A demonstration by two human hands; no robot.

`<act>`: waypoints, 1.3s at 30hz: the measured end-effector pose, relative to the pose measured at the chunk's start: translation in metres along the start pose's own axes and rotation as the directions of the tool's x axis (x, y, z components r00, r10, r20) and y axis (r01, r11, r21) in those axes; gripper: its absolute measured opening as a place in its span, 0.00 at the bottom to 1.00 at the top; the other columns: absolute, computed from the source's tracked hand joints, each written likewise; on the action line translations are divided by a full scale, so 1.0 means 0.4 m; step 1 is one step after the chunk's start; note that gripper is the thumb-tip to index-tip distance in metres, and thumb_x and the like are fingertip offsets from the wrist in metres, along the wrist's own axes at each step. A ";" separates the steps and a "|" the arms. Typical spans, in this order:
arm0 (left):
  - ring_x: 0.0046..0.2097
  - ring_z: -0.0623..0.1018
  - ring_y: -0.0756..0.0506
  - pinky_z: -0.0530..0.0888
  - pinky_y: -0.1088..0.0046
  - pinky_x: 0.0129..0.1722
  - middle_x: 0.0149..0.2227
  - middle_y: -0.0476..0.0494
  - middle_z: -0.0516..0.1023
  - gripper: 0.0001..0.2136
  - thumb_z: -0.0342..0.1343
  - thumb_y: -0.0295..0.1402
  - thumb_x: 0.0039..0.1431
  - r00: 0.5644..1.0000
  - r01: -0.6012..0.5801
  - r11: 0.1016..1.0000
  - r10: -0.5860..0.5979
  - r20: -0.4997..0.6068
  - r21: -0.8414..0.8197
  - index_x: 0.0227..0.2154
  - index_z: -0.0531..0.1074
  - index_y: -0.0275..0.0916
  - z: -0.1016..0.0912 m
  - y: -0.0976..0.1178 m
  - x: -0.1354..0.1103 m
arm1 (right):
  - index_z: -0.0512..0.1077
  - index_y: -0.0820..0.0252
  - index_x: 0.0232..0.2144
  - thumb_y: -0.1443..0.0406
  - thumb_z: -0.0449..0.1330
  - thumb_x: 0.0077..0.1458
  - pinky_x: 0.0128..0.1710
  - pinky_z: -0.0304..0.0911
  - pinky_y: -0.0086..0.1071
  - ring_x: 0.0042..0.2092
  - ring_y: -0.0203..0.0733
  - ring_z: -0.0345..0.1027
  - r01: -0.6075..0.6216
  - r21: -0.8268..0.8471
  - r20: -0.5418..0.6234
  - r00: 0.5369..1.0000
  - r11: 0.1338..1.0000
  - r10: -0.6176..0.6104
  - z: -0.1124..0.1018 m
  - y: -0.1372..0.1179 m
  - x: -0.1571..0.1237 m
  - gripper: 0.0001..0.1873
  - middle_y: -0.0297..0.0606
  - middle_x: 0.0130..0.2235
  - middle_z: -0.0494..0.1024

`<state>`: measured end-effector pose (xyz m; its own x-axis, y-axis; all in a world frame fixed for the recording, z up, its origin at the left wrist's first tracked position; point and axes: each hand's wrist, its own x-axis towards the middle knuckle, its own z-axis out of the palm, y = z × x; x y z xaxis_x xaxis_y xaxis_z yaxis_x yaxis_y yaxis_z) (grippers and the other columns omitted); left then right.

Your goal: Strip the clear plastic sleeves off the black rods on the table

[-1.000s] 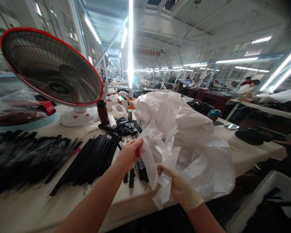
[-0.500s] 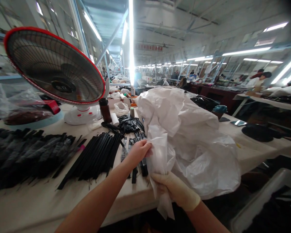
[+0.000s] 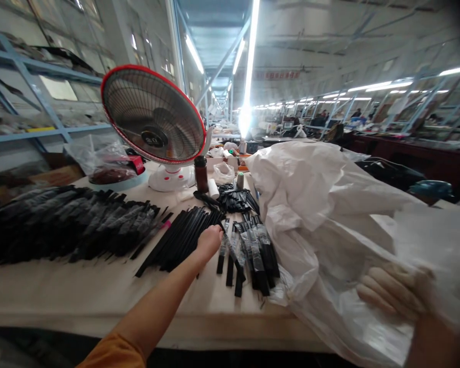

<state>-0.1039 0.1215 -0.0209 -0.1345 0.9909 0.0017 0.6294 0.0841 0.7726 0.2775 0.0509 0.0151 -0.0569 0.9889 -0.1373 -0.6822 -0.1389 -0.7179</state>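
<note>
My left hand point(image 3: 210, 241) is closed over the table, and the upper end of a black strip point(image 3: 237, 263) partly covered in clear film appears pinched in its fingers. Several similar film-wrapped strips point(image 3: 257, 255) lie just right of it. To its left is a pile of bare black strips point(image 3: 176, 240). At the far right my right hand point(image 3: 396, 291), in a pale glove and blurred, has its fingers curled round white plastic sheeting point(image 3: 302, 179). This large crumpled sheeting covers the table's right side and hangs over the front edge.
A red-rimmed fan point(image 3: 153, 117) stands behind the strips, beside a dark brown bottle point(image 3: 201, 175). A long heap of wrapped black strips point(image 3: 72, 225) fills the left of the table point(image 3: 99, 291). A thread cone point(image 3: 240, 180) and blue shelving point(image 3: 26, 87) are farther back.
My left hand has left the white plastic and moved to the black strips. My right hand has pulled the plastic far to the right, uncovering wrapped strips. The view has turned left.
</note>
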 end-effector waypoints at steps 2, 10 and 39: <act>0.51 0.71 0.41 0.69 0.54 0.50 0.52 0.41 0.70 0.13 0.55 0.35 0.60 0.999 0.012 0.998 -0.009 -0.043 0.065 0.46 0.69 0.37 -0.026 -0.036 0.010 | 0.58 0.51 0.10 0.54 0.63 0.46 0.08 0.39 0.27 0.08 0.25 0.38 -0.011 0.088 0.003 1.000 0.996 0.011 0.034 0.030 -0.023 0.23 0.22 0.05 0.54; 0.48 0.73 0.42 0.69 0.56 0.50 0.47 0.42 0.73 0.11 0.55 0.38 0.59 0.998 -0.034 0.970 0.046 -0.043 0.242 0.41 0.72 0.37 0.061 -0.051 -0.025 | 0.72 0.49 0.29 0.63 0.59 0.56 0.17 0.61 0.32 0.19 0.34 0.62 -0.196 0.113 0.004 0.981 0.974 0.196 0.128 0.125 -0.068 0.04 0.29 0.20 0.70; 0.44 0.76 0.44 0.74 0.60 0.43 0.46 0.41 0.74 0.13 0.55 0.35 0.60 0.971 0.224 0.902 -0.175 -0.160 0.369 0.46 0.69 0.35 -0.034 -0.095 0.046 | 0.63 0.57 0.23 0.67 0.69 0.36 0.17 0.62 0.22 0.17 0.27 0.59 -0.174 0.224 -0.224 0.948 0.959 0.224 0.168 0.131 -0.074 0.17 0.22 0.19 0.65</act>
<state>-0.1408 0.1352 -0.0416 -0.3635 0.9310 -0.0323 0.8199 0.3362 0.4635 0.1946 0.0180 0.0275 -0.0434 0.8950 -0.4439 -0.8074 -0.2931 -0.5120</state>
